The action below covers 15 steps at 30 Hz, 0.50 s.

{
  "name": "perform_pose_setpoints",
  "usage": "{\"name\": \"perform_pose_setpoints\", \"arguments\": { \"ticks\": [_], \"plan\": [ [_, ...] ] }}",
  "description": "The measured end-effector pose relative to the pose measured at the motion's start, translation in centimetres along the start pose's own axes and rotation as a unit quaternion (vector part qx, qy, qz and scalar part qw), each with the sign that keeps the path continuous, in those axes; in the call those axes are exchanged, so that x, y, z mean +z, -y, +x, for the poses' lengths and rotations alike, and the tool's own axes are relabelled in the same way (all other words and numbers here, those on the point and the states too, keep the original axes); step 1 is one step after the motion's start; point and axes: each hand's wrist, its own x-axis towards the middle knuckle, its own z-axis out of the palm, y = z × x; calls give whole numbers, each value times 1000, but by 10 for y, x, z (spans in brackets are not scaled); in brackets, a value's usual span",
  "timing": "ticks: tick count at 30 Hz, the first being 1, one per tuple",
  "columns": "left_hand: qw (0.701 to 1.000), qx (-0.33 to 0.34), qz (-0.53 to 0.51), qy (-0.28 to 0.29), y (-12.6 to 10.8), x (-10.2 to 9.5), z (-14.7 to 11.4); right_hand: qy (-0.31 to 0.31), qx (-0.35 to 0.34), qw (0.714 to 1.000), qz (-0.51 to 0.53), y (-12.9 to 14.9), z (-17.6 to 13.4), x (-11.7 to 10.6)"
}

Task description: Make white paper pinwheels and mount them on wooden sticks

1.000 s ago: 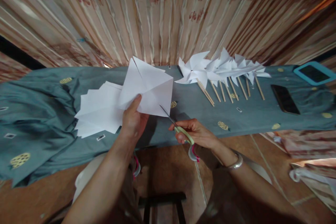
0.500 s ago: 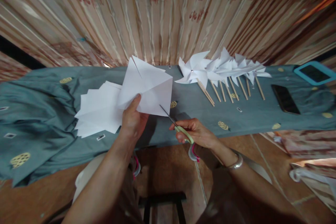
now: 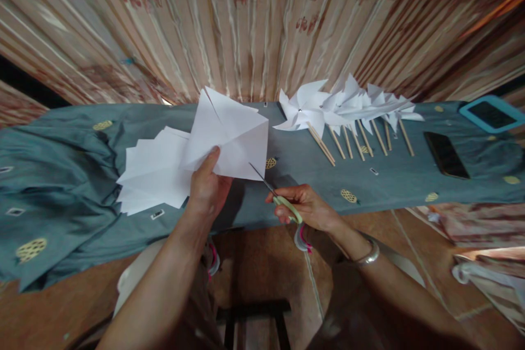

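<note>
Pinched by its lower left edge, a creased white paper square point(image 3: 235, 134) is in my left hand point(image 3: 210, 186), the thumb lying on top. A slit runs inward from the sheet's upper left corner. My right hand point(image 3: 307, 206) grips scissors point(image 3: 287, 208) by their pale green handles. Their blades reach over the paper's lower right corner along the diagonal crease, and I cannot tell how far the cut goes there. Left of the held square, a fanned stack of white paper sheets point(image 3: 153, 172) lies on the cloth, partly covered by it.
Several white paper pinwheels point(image 3: 309, 109) on wooden sticks lie in a row at the back right. Beyond them are a black phone point(image 3: 446, 155) and a blue-framed device point(image 3: 492, 114). A green cloth point(image 3: 320, 180) covers the narrow table; a pleated curtain point(image 3: 246, 27) hangs behind.
Almost nothing differs. The paper in my left hand has shifted very slightly, while the scissors stay at the same corner.
</note>
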Motion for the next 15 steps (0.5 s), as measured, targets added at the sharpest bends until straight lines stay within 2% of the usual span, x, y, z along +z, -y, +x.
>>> {"name": "perform_pose_setpoints", "arguments": {
  "ticks": [15],
  "plan": [
    [1000,-16,2,21,1,-4,1,8,16,1000,-13,8,-3,4]
  ]
}}
